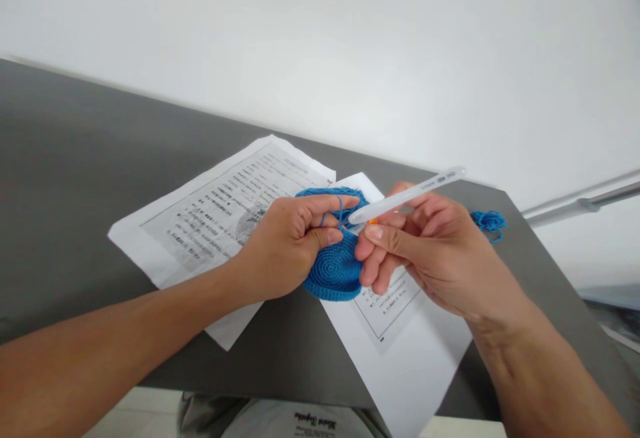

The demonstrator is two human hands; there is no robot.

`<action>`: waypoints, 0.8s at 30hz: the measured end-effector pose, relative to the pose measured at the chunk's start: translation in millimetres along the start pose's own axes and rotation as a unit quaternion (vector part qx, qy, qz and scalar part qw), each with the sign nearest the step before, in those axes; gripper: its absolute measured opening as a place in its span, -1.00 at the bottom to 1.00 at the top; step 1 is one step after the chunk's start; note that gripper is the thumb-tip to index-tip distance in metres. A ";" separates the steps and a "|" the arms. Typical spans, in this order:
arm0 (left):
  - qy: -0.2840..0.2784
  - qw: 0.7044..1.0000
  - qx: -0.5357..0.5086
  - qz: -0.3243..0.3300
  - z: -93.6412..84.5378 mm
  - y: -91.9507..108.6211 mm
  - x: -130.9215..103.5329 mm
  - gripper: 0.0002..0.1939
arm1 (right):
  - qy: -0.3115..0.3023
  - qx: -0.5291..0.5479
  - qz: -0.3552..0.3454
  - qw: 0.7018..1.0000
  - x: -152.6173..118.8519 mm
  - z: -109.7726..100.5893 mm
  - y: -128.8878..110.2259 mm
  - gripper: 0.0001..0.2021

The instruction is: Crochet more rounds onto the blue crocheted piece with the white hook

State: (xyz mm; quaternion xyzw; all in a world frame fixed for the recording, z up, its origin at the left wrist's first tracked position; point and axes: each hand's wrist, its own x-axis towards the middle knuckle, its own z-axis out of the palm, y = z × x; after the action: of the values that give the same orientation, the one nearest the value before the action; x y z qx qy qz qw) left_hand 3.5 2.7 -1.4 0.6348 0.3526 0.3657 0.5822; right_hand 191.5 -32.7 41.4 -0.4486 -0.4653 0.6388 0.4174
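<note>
A round piece of blue crochet [334, 266] with a spiral of stitches hangs from my left hand [295, 241], pinched near its upper edge between thumb and fingers. A strand of blue yarn loops over my left index finger. My right hand [415, 241] grips a crochet hook [407, 201] with a pale, translucent handle, which slants up to the right. The hook's working end meets the stitches beside my left fingertips, though its tip is hard to make out. Something small and orange [373, 222] shows at my right thumb tip.
Two printed sheets lie on the dark grey table under my hands, a left sheet [215, 211] and a right sheet [395, 365]. A small bundle of blue yarn [489, 223] rests near the table's right edge. A white wall [300, 45] stands behind the table [75, 158].
</note>
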 end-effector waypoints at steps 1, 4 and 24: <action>0.001 1.000 -0.005 -0.004 0.1 0.1 0.4 -0.52 | 0.002 -0.002 0.001 1.000 -0.2 -0.5 -0.2 -0.76; 0.002 1.000 -0.008 -0.012 0.0 0.6 1.0 -0.51 | -0.001 -0.002 0.006 1.000 -0.7 -1.4 -1.0 -0.78; -0.005 0.998 0.045 0.038 0.5 3.3 -2.4 -0.64 | 0.025 -0.068 -0.033 0.997 -3.1 3.6 -0.7 -0.76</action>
State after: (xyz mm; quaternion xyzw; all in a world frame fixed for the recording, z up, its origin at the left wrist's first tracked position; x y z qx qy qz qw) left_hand 2.8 0.1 1.7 0.6751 0.3415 0.3678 0.5407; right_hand 188.8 -36.3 43.3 -0.4764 -0.5118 0.5798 0.4182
